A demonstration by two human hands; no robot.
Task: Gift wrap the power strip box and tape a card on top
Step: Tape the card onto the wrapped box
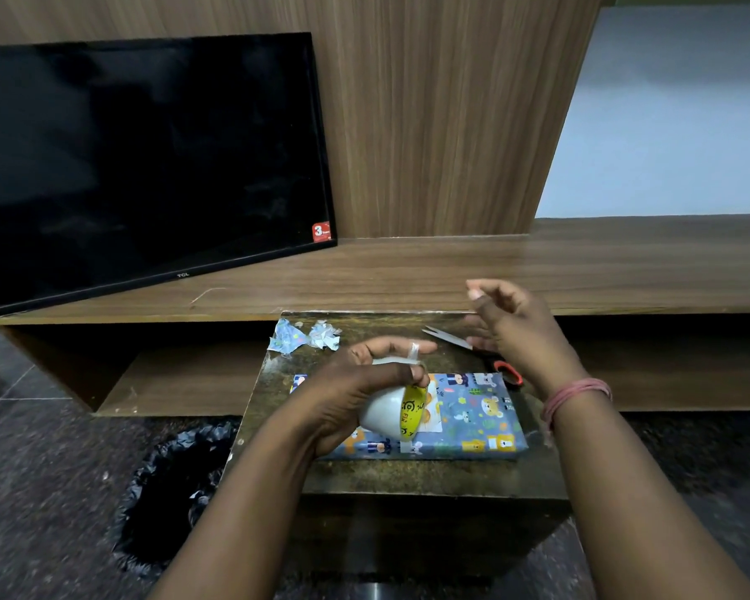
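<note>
The wrapped box [464,420], covered in blue cartoon-animal paper, lies flat on the small dark surface [408,474], directly beneath the left hand [364,383] and below and left of the right hand [516,326]. The left hand grips a roll of clear tape [392,415] with a yellow inner core, held just above the box's left half, where a small card [434,415] shows partly behind the roll. The right hand hovers raised above the scissors [477,352], fingers loosely curled; whether it pinches a tape strip cannot be told. Two crumpled paper scraps [304,335] lie at the surface's far left corner.
</note>
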